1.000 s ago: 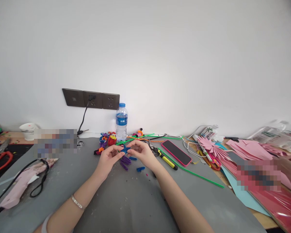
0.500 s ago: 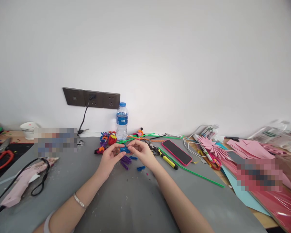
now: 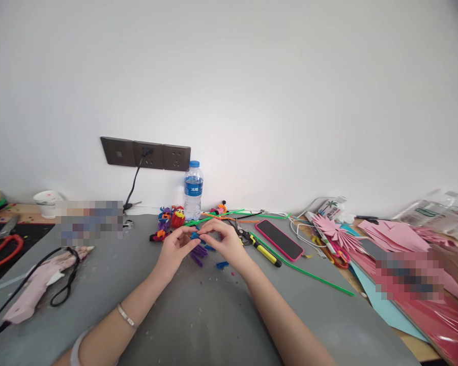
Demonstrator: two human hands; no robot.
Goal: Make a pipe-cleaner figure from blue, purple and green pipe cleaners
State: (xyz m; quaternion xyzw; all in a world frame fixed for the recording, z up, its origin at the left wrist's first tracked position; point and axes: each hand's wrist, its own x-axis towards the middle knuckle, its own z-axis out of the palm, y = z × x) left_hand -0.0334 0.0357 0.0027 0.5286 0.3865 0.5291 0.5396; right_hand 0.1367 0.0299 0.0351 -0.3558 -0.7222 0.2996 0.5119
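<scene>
Between the fingertips of my left hand [image 3: 174, 250] and my right hand [image 3: 224, 240] is a small blue pipe cleaner piece [image 3: 195, 235]. Both hands pinch it, and the fingers partly cover it. Just below on the grey mat lie purple pipe cleaner pieces [image 3: 199, 255] and a short blue piece [image 3: 222, 265]. Beyond my left hand stand small fuzzy figures, one of them red and yellow [image 3: 177, 217]. Pliers with yellow and black handles [image 3: 265, 252] lie right of my right hand.
A water bottle [image 3: 193, 193] stands against the wall. Right of the pliers are a long green pipe cleaner [image 3: 313, 277] and a phone [image 3: 279, 239]. A pink glue gun [image 3: 34, 292] and orange-handled scissors [image 3: 9, 250] lie left. Another person's hand [image 3: 456, 267] is over pink paper.
My fingertips have drawn closer together around the blue piece, covering more of it. The view has shifted slightly; the things on the mat look unmoved.
</scene>
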